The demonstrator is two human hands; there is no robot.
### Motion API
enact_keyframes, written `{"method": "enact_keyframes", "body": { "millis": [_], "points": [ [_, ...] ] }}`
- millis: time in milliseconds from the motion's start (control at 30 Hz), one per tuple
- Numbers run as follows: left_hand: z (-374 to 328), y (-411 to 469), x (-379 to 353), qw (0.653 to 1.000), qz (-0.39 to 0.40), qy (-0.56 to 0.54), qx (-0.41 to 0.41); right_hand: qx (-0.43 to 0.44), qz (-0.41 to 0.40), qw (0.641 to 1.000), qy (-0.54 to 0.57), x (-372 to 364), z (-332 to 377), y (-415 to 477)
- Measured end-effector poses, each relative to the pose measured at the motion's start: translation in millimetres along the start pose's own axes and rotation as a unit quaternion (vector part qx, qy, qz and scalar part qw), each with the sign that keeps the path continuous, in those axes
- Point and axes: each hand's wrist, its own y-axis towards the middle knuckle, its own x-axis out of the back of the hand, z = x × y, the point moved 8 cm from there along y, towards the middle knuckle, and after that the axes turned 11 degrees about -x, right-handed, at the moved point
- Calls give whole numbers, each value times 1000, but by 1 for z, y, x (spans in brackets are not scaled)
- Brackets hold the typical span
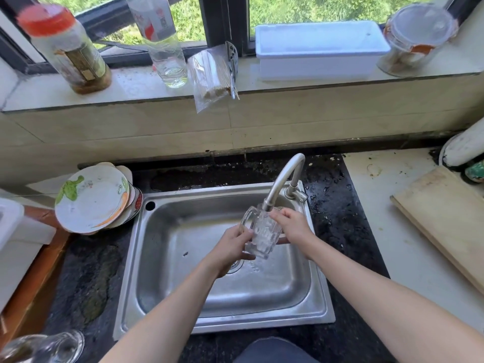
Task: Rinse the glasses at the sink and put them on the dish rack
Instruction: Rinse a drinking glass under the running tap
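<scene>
Glass mug point(262, 237), clear, handle to the left, is held tilted over the sink point(209, 197) basin with its mouth right under the faucet point(285, 179) spout. Water is spilling off its base toward the drain. Left hand point(233, 247) grips the lower body, fingers and thumb curled round it near the base. Right hand point(290, 226) is on the upper right side, fingers bent at the rim and wrapped round the far wall. Whether any fingertip is inside the mouth I cannot tell.

Step in hand, by my read: the rinse itself, not yet the placing.

Second glass point(52, 347) sits at the bottom-left corner on the dark counter, blurred (likely waiting its turn). Stacked plates point(91, 200) lean just left of the sink; a cutting board point(445, 218) lies well apart on the right.

Next move likely calls for tipping the mug out and shaking off drips, then carrying it to the rack, which I can't identify for sure here. The wet glass is slippery, so it needs a firm grip.
</scene>
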Motion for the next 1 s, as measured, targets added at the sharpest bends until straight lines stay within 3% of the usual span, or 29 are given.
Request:
{"method": "enact_keyframes", "body": {
  "millis": [100, 200, 267, 367, 433, 567, 700, 800, 900, 1000],
  "points": [
    [-12, 1, -4, 999, 14, 31, -7, 26, -52, 997, -51, 0, 5, 6],
    [-26, 6, 15, 998, -27, 62, -6, 52, -45, 990, -121, -3, 18, 6],
    [-36, 10, 21, 999, -28, 38, -18, 59, -32, 983, -173, -7, 17, 9],
    [-44, 11, 14, 999, -17, 23, -33, 92, -75, 979, -168, -10, 20, 13],
    [-47, 11, 9, 998, -44, -4, -38, 137, -102, 972, -159, -15, 30, 1],
    [-51, 14, 19, 991, -110, -61, -44, 213, -80, 932, -283, -32, 13, -25],
    [-43, 12, 10, 996, -76, -8, -39, 134, -71, 969, -197, -21, 11, -5],
    [-31, 8, 3, 998, -62, -24, -20, 92, -69, 976, -187, -19, 28, 12],
    [-32, 7, 7, 994, -80, -71, -19, 103, -80, 979, -159, -20, 24, 5],
    [-30, 5, 20, 991, -102, -82, -10, 169, -37, 958, -228, -35, 20, -27]
  ]
}}
